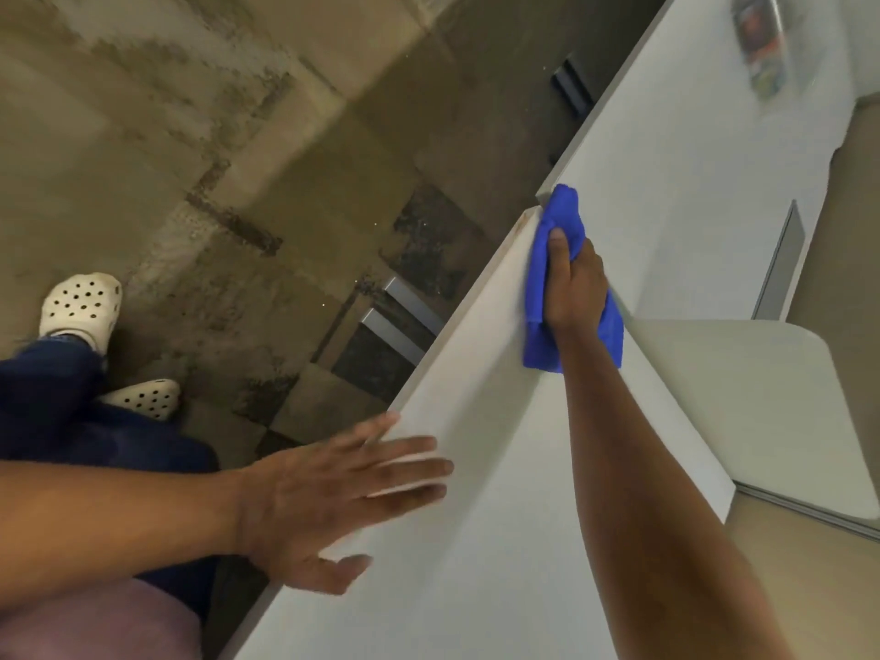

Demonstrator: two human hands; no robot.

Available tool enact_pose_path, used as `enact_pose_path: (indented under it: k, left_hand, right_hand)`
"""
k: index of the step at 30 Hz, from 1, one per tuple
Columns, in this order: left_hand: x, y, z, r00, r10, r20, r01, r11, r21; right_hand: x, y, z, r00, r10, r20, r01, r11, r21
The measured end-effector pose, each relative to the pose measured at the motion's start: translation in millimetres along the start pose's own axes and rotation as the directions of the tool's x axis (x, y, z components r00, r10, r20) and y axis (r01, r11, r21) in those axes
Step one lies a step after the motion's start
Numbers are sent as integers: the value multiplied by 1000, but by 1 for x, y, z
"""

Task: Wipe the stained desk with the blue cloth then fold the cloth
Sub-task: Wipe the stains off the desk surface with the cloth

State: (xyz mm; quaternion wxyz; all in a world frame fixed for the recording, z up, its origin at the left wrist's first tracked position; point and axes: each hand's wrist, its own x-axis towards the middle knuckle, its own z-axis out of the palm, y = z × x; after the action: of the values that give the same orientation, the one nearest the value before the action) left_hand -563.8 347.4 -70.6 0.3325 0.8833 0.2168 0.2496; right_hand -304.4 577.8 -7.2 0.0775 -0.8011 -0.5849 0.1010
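Observation:
The white desk [500, 493] runs diagonally from the bottom middle to the upper right. My right hand [574, 285] is shut on the blue cloth [562, 216], which is bunched under the fingers and pressed on the desk top close to its left edge, near a seam between two desk sections. My left hand [333, 497] lies flat with fingers spread over the desk's left edge, holding nothing. A faint brownish mark shows on the edge just left of the cloth; I cannot tell if it is a stain.
Left of the desk is a worn tiled floor [214, 159] with my feet in white clogs [81, 307]. A colourful, blurred packet [762, 45] lies on the desk's far end. A second white surface [762, 397] adjoins the desk on the right.

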Motion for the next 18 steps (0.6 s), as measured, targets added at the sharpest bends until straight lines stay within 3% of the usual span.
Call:
enact_pose_path:
  k: [1,2,3,4,12,18]
  left_hand:
    - [3,9,3,962,-268,-56,255,952,-171]
    - [11,18,3,868,-495,-33,461,829,-317]
    - [21,25,5,784,-621,15,576,717,-393]
    - [29,30,9,742,-669,38,619,662,-423]
    - [34,24,25,768,-629,-119,565,753,-338]
    - [34,17,27,746,-666,-21,546,629,-553]
  right_hand:
    - [4,-11,3,1000,16,11,-16,1000,13]
    - [10,-22,6,999,37,22,-37,999,5]
    - [15,-33,10,997,64,34,-64,998,-22]
    - [20,-42,13,995,95,40,-92,994,-58]
    - [17,-70,23,991,127,-33,-130,984,-123]
    - [-39,-75,27,998,43,53,-39,996,-78]
